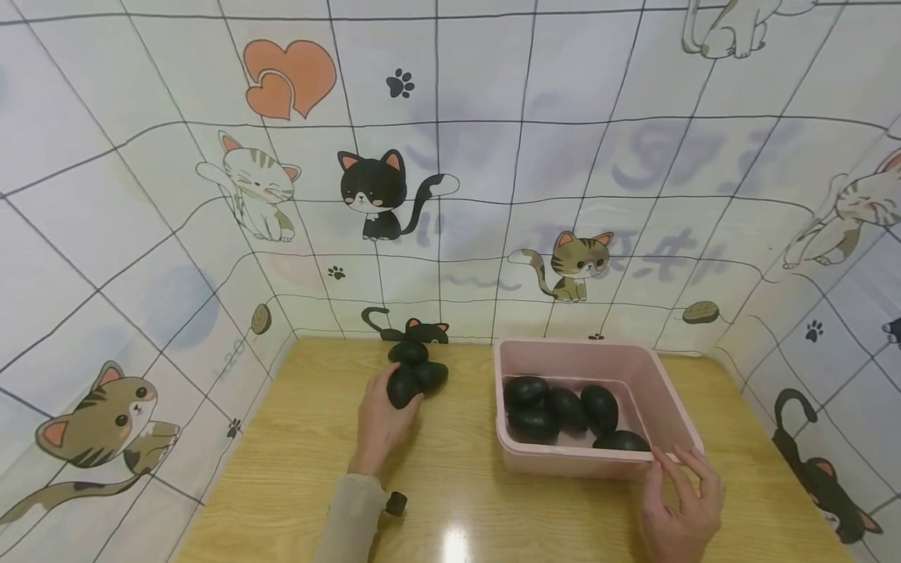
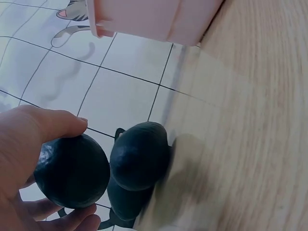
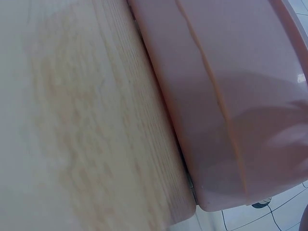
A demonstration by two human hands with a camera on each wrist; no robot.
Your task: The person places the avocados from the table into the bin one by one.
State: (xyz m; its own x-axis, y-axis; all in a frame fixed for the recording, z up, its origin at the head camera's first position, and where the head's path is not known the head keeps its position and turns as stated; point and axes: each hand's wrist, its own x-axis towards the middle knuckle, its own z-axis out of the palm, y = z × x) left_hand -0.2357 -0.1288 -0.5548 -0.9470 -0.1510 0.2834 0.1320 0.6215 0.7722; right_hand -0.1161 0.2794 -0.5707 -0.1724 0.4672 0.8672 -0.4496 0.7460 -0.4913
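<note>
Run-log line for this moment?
left hand: holds avocado; right hand: touches pink bin; bin: five avocados visible; table: two avocados

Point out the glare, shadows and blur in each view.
Head: a bright white glare spot on the wooden table, at the bottom edge of the picture. Left wrist: a soft shadow on the wood beside the dark oval objects. Right wrist: the wood grain looks smeared and hazy toward the left, and a broad shadow darkens the side of the pink bin.
</note>
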